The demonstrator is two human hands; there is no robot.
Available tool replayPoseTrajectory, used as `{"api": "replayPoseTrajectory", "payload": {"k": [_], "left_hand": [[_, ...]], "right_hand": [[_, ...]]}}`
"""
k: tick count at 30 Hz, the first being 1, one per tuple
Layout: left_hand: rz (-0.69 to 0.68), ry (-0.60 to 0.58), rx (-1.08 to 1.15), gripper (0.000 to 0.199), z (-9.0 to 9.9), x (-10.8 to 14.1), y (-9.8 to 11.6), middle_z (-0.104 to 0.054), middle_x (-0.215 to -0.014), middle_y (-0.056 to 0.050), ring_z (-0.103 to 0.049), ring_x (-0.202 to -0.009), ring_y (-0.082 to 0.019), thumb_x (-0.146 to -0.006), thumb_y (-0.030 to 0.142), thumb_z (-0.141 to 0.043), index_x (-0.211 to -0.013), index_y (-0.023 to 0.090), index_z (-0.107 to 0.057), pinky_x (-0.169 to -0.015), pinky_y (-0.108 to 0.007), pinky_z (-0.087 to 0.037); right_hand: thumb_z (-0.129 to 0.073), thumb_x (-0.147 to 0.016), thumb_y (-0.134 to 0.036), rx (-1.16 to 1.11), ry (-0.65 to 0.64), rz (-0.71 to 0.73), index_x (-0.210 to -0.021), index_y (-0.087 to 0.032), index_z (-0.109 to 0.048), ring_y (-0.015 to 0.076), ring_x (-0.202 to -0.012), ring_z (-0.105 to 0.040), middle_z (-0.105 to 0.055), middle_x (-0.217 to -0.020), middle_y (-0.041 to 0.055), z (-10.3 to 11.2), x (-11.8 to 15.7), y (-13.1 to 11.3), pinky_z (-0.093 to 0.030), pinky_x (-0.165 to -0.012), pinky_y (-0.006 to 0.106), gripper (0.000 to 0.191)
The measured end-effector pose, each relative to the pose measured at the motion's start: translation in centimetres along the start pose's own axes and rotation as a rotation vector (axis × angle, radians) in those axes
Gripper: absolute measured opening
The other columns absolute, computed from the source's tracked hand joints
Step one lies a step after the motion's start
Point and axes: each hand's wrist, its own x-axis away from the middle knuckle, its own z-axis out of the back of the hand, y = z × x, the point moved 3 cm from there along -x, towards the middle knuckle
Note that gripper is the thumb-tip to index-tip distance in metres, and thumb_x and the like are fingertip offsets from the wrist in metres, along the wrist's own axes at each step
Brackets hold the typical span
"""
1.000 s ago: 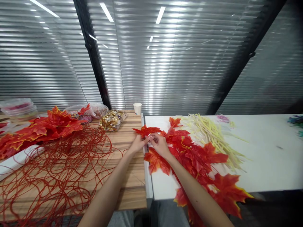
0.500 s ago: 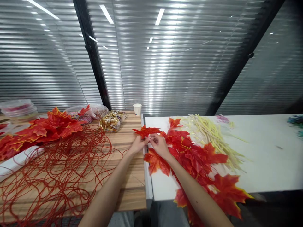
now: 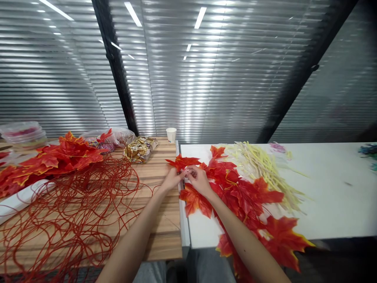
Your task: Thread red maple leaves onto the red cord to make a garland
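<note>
My left hand (image 3: 173,177) and my right hand (image 3: 196,177) meet at the seam between the two tables, fingertips pinched together. What they pinch is too small to make out. Just beyond the fingers lies a red artificial maple leaf (image 3: 183,162). Under and beside my right forearm, a bunch of red and orange leaves (image 3: 244,196) spreads over the white table and hangs past its front edge. One orange-red leaf (image 3: 194,199) lies directly below my right hand. A thin red cord runs from a large tangle (image 3: 88,196) toward my left hand.
The wooden table (image 3: 165,243) also holds a leaf pile (image 3: 64,155), a white bar (image 3: 26,198), clear tubs (image 3: 23,135), gold packets (image 3: 140,149) and a paper cup (image 3: 171,135). Pale yellow strips (image 3: 265,169) lie on the white table (image 3: 332,196).
</note>
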Motion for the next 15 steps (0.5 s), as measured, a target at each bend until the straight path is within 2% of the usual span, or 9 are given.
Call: {"api": "replayPoseTrajectory", "payload": {"k": [15], "left_hand": [[-0.043, 0.015, -0.155, 0.030, 0.02, -0.04, 0.29, -0.059, -0.070, -0.004, -0.051, -0.065, -0.015, -0.075, 0.041, -0.055, -0.073, 0.012, -0.060, -0.059, -0.025, -0.041]], "right_hand": [[-0.049, -0.073, -0.016, 0.027, 0.004, -0.024, -0.087, -0.016, -0.058, 0.0148, -0.058, -0.057, -0.061, -0.066, 0.0003, 0.01, -0.05, -0.08, -0.046, -0.057, 0.026, 0.017]]}}
